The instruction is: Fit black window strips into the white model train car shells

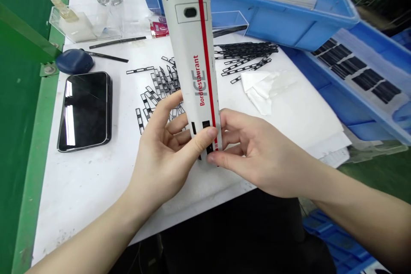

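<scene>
Model train shell (pixel 192 51), one, stands upright above the white table (pixel 80 205), gripped at its lower end between the left hand (pixel 163 145) and right hand (pixel 257 150). Two piles of black window strips (pixel 162 87) and one phone (pixel 85 111) lie on the table.

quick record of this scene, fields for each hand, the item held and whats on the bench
left hand: left hand holds the lower end of a white ICE train carriage shell
right hand: right hand pinches the same end
bench: black slotted strips, smartphone, tissue
beyond bench: blue plastic crates
</scene>
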Motion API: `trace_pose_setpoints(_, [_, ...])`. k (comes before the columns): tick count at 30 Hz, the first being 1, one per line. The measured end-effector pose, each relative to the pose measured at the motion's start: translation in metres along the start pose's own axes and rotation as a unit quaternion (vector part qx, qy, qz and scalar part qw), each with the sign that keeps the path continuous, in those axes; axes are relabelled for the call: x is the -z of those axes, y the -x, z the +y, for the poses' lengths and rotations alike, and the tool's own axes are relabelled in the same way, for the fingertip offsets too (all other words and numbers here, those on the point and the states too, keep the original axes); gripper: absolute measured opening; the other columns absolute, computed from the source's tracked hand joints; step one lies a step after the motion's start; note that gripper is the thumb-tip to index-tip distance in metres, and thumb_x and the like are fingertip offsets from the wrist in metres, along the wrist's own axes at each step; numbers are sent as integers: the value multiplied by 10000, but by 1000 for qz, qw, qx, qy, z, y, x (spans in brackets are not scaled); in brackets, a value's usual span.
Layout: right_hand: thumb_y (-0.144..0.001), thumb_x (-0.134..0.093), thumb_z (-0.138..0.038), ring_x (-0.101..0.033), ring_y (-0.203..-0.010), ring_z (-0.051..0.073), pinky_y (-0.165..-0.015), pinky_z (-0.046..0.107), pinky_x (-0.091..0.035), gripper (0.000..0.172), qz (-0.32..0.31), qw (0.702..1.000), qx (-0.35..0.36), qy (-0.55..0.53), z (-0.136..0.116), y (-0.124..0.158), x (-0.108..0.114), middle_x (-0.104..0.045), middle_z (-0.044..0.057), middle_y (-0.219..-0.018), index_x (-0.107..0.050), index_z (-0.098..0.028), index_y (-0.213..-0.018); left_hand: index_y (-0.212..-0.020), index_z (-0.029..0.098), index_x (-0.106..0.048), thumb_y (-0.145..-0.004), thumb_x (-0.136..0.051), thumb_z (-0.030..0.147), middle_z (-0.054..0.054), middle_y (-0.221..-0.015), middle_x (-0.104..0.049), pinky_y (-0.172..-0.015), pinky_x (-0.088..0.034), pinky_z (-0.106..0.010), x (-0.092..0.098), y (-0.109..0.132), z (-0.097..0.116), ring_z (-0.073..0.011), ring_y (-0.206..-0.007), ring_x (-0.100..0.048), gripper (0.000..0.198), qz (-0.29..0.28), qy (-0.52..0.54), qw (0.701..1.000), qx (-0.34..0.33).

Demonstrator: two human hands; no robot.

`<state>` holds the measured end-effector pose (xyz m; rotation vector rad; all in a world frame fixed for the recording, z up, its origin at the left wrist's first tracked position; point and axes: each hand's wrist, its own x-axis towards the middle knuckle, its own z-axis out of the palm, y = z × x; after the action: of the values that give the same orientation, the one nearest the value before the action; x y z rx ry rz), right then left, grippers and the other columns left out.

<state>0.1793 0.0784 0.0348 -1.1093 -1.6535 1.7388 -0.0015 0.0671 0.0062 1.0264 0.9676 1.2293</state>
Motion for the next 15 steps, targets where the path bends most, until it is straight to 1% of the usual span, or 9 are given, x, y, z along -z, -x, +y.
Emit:
trace_pose_setpoints(2, [-961, -649, -102, -677, -770, 140, -894, 366, -645, 170, 8, 1000, 2, 12, 0, -1, -1, -719, -14, -1086, -595, -248, -1030, -1318, 264, -602, -845, -901, 181, -23, -1264, -804, -931, -720, -365, 0, 0, 0, -303, -1190, -768, 566, -4, -1, 1000, -1])
trace_pose_setpoints(4, [-963, -643, -101, -666, -764, 133, -891, 366, -643, 167, 9, 1000, 5, 14, 1, -2, -2, -713, -14, -1114, -589, -247, -1025, -1327, 263, -604, -845, -898, 170, -22, -1268, -801, -916, -723, -358, 1, -1, 0, -300, -1173, -774, 572, -8, 1, 1000, -2])
trace_pose_setpoints(7, [-969, -652, -110, -678, -821, 136, -874, 355, -641, 162, -4, 1000, 11, -8, 3, -3, -1, -707, 5, -1220, -599, -238, -1052, -1352, 256, -599, -847, -892, 162, -18, -1249, -806, -898, -724, -329, 4, -2, -1, -280, -1117, -794, 591, -12, 3, 1000, 5])
trace_pose_setpoints(10, [-975, -668, -123, -693, -908, 153, -872, 342, -633, 160, -10, 999, 33, -27, 7, -3, 2, -711, 20, -1234, -620, -227, -1088, -1399, 242, -561, -873, -864, 137, -25, -1281, -792, -926, -705, -274, 6, -3, 1, -245, -1115, -794, 616, -34, 0, 999, 18])
trace_pose_setpoints(12, [-985, -667, -127, -698, -962, 164, -887, 346, -631, 199, -15, 998, 43, -45, 11, -2, 4, -710, 29, -1251, -634, -226, -1154, -1440, 226, -524, -881, -839, 96, -46, -1354, -760, -939, -692, -244, 8, -3, 2, -232, -1131, -788, 655, -59, 4, 998, 30])
trace_pose_setpoints(15, [-985, -660, -101, -705, -1000, 175, -939, 380, -628, 346, -41, 994, 50, -85, 14, 2, 8, -694, 44, -1321, -622, -231, -1304, -1502, 192, -473, -892, -811, 65, -98, -1470, -688, -975, -684, -254, 9, -3, 5, -240, -1155, -778, 709, -87, 15, 995, 40])
